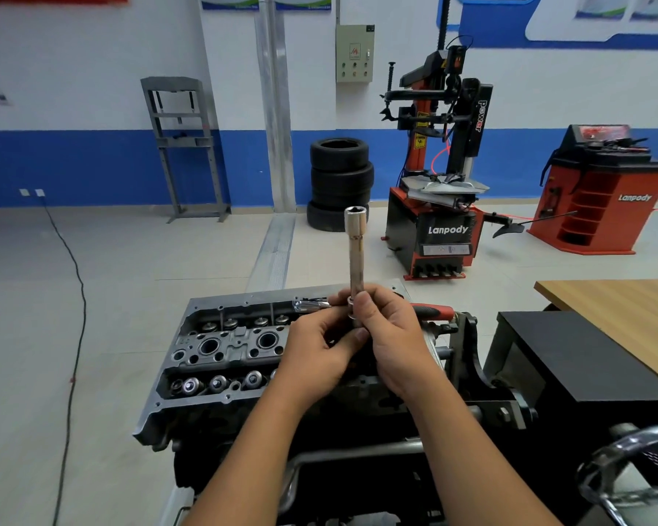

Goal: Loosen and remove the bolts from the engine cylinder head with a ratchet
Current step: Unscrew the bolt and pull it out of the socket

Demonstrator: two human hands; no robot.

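Above the cylinder head [221, 347], the right hand [392, 336] curls its fingers [363, 309] around an upright long socket [355, 252]; the left hand [316, 351] pinches its lower end, ratchet [430, 311] lying behind.

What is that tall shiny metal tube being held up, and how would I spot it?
Find the grey engine cylinder head at bottom centre; both hands meet just above it. The right hand grips the base of a long chrome socket that stands upright, open end on top. Unlike the red-handled ratchet lying behind the hands, it is all silver and points upward.
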